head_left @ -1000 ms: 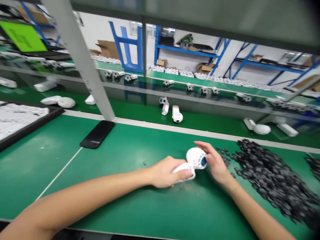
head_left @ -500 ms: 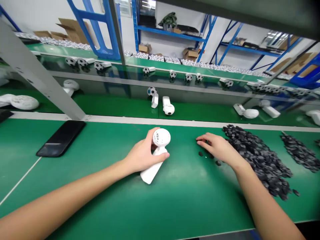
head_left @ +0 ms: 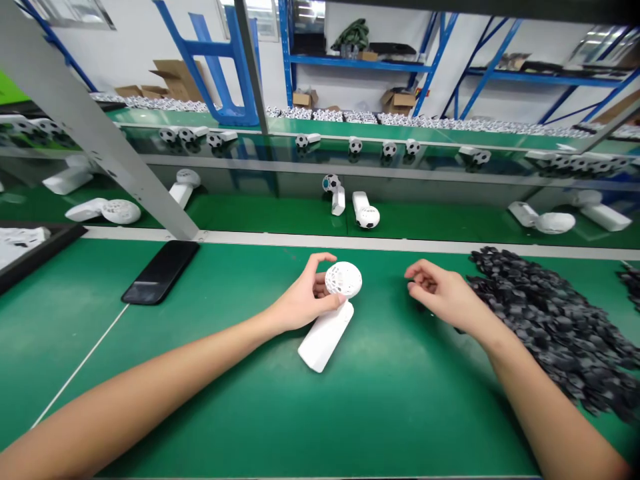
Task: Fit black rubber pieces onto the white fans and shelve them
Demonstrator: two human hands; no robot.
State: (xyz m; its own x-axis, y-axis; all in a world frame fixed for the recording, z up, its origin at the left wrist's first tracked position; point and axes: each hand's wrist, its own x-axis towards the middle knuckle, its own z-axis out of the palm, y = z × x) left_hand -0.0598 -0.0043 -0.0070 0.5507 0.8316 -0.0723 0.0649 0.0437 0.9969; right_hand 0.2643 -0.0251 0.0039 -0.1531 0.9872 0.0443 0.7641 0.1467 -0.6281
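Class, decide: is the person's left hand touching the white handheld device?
Touching. The head view shows the left hand gripping the white handheld device, its thumb lying across it beside the round end.

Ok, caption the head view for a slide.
Left hand holds a white vented device, right hand beside piled black pieces.

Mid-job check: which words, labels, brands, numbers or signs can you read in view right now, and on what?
None can be read.
White fan in the left hand: no lettering I can make out; any marks on its head are too small to read.
Phone: dark face, no readable text.
Open cardboard box at the back: any print is too small to read.
Green panel: cut off by the frame's left edge, nothing readable.
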